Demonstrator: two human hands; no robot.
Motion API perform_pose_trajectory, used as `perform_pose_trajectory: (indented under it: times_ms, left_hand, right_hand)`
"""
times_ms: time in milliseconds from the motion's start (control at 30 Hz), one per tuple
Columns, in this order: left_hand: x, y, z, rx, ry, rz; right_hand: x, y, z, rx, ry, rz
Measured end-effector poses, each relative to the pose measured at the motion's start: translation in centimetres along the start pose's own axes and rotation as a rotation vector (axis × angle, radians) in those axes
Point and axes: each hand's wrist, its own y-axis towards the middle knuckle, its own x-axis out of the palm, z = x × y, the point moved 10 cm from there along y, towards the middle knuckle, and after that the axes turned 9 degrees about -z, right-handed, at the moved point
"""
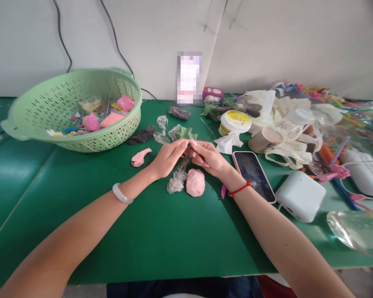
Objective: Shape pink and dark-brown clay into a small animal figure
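My left hand (169, 157) and my right hand (207, 159) meet above the green mat (149, 231), fingertips pinched together. A small pinkish piece of clay (187, 152) shows between them, mostly hidden by my fingers. Just below lie a lump of pink clay (195, 182) and crumpled clear plastic wrap (175, 182). Left of my left hand rests a flattened, teardrop-shaped piece of pink clay (141, 157). Beyond my fingers sit green clay (185, 133) beside clear wrap and dark brown clay (142, 135).
A light green slotted basket (112, 138) holds colourful clay pieces at the back left. To the right lie a smartphone (254, 177), a white box-shaped device (300, 196), a white tub with a yellow label (235, 122), and a heap of white plastic and craft supplies.
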Motion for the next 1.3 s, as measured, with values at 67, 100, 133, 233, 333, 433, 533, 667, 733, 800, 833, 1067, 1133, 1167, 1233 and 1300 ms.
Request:
perform_pose_trajectory:
  times_ms: [67, 100, 133, 233, 333, 433, 533, 667, 733, 800, 833, 1067, 1133, 1167, 1233, 1300]
  left_hand:
    - [-0.2, 0.0, -0.1, 0.0, -0.012, 0.021]
    - [-0.2, 0.0, 0.0, 0.003, -0.016, 0.031]
    - [-0.3, 0.0, 0.1, 0.008, -0.02, 0.035]
    - [0.0, 0.1, 0.5, 0.023, -0.009, 0.013]
    - [0.1, 0.1, 0.8, 0.022, 0.07, 0.004]
    - [-0.3, -0.1, 1.1, 0.046, 0.187, 0.031]
    - [-0.4, -0.3, 1.7, 0.115, 0.313, 0.045]
    - [-0.7, -0.7, 2.3, 0.203, 0.4, 0.093]
    - [-1.0, -0.8, 2.3, 0.212, 0.414, 0.128]
    - [-1.1, -0.9, 2.2, 0.205, 0.437, 0.138]
    - [-1.1, -0.9, 2.2, 0.199, 0.452, 0.134]
    - [-3.8, -0.5, 2.5, 0.107, 0.472, 0.203]
    - [-6.7, -0.7, 2.6, 0.075, 0.494, 0.308]
    - [-8.0, -0.8, 2.8, 0.065, 0.561, 0.352]
    - [-9.9, -1.1, 2.9, 0.031, 0.782, 0.384]
    - [-10.5, -1.2, 2.1, -0.01, 0.938, 0.312]
  right_hand:
    - [-0.3, 0.0, 0.1, -0.001, -0.022, 0.044]
    - [-0.3, 0.1, 0.4, 0.011, -0.03, 0.051]
    - [-0.2, 0.1, 0.6, 0.026, -0.035, 0.048]
    - [0.1, 0.3, 0.9, 0.037, -0.039, 0.044]
    - [-0.2, 0.2, 0.6, 0.008, -0.1, 0.072]
    - [-0.2, 0.1, 0.4, 0.001, -0.166, 0.07]
    - [0.5, 0.1, 0.6, 0.041, -0.149, 0.0]
    - [1.2, 0.1, 0.6, 0.067, -0.074, -0.061]
    - [1.2, 0.1, 0.6, 0.071, -0.055, -0.061]
    - [1.2, 0.1, 0.5, 0.074, -0.051, -0.073]
    - [1.2, 0.1, 0.5, 0.074, -0.052, -0.08]
    - [0.0, 0.1, 0.1, 0.009, 0.018, 0.008]
    - [-0.4, 0.1, 0.0, -0.019, 0.064, 0.048]
    - [-0.6, 0.2, -0.1, -0.029, 0.083, 0.065]
    - [-0.8, 0.2, 0.0, -0.033, 0.102, 0.086]
    - [-0.9, 0.3, 0.1, -0.024, 0.106, 0.095]
